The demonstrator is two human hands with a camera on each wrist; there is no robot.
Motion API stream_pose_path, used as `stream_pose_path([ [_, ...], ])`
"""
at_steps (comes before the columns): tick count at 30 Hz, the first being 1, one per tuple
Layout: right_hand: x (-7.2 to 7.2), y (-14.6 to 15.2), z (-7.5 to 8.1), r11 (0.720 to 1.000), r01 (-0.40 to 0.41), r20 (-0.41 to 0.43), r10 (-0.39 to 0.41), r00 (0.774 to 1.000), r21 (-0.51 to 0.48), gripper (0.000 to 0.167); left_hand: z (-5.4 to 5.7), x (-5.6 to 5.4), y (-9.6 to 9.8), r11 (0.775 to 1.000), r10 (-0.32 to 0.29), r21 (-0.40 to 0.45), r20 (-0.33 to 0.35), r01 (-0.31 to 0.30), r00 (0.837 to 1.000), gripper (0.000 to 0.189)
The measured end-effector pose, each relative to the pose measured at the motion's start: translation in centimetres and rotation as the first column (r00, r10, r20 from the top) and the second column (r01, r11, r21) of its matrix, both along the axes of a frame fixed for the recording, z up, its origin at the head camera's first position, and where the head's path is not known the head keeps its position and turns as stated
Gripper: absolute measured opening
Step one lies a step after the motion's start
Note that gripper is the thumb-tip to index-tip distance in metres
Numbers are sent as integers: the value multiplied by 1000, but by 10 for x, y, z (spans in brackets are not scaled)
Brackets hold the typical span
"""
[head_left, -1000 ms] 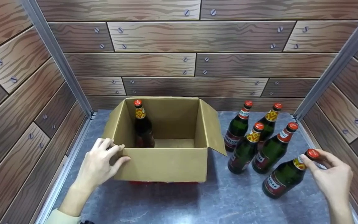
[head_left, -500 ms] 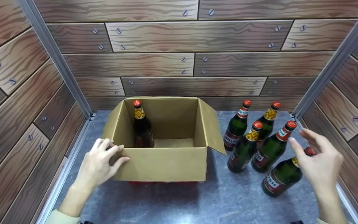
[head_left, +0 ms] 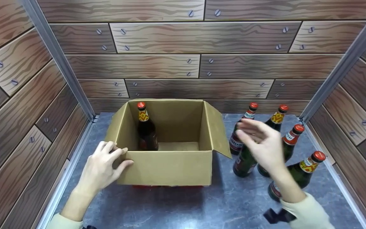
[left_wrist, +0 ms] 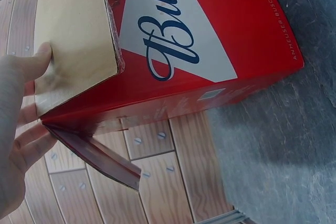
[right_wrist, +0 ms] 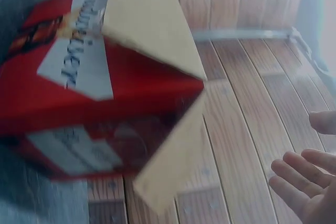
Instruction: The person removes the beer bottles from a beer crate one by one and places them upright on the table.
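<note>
An open cardboard box [head_left: 170, 168], red and printed on the outside, stands left of the middle in the head view. One beer bottle [head_left: 147, 133] is upright inside, by the left wall. My left hand [head_left: 100, 168] pinches the front left corner of the box; in the left wrist view the thumb lies on the front flap [left_wrist: 79, 30]. My right hand [head_left: 264, 146] is over a group of green beer bottles, holding nothing, its fingers apart from the thumb. It hides the neck of the front left bottle [head_left: 243, 163]. Its fingers [right_wrist: 299, 177] also appear in the right wrist view.
More red-capped bottles stand right of the box: one at the back left [head_left: 235, 144], one at the back right [head_left: 277, 119], another [head_left: 291, 141] before it. The nearest bottle [head_left: 302, 175] is partly behind my right forearm. Wood-patterned walls [head_left: 186, 66] enclose the grey table [head_left: 157, 210].
My right hand has let go of the nearest bottle's neck and moved left over the other bottles. That bottle stays standing where it was. The left hand and box have not moved.
</note>
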State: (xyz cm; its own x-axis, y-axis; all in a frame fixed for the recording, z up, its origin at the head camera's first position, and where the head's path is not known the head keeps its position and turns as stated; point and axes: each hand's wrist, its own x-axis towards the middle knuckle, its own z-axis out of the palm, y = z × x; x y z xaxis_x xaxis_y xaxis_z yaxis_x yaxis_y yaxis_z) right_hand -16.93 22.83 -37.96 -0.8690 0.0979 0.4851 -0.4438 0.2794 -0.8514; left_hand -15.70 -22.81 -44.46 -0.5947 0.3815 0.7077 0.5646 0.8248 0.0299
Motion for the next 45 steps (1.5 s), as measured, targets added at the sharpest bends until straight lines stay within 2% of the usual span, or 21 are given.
stream_pose_path([
  [4,-9,-27,3,996,-90,35,91,995,-28,32,-1,0,1,1000,3,1,6,-3,1000,36],
  [10,-22,-64,14,982,-184,90,188,978,-52,30,-1,-1,1,1000,-8,14,-1,8,1000,37],
  [17,-41,-109,28,959,-284,95,281,955,15,29,-1,-1,2,999,-13,40,-24,14,1000,40],
  [21,-56,-137,31,945,-326,127,323,938,3,29,-2,-2,4,999,11,36,-46,-9,999,51],
  [24,-68,-157,29,938,-346,162,344,925,-16,30,-2,-3,5,999,38,21,-57,-37,998,43],
  [30,-88,-192,22,940,-340,210,339,917,-33,27,-3,-3,9,996,91,-1,-58,-92,994,39],
  [33,-96,-205,22,941,-336,257,331,908,-26,28,-3,-3,10,995,100,-6,-58,-100,993,40],
  [40,-119,-221,26,930,-347,297,299,907,122,32,-4,-4,10,996,90,2,-59,-90,994,40],
  [45,-135,-226,33,897,-345,277,269,922,277,33,-3,-5,9,996,89,1,-67,-89,994,39],
])
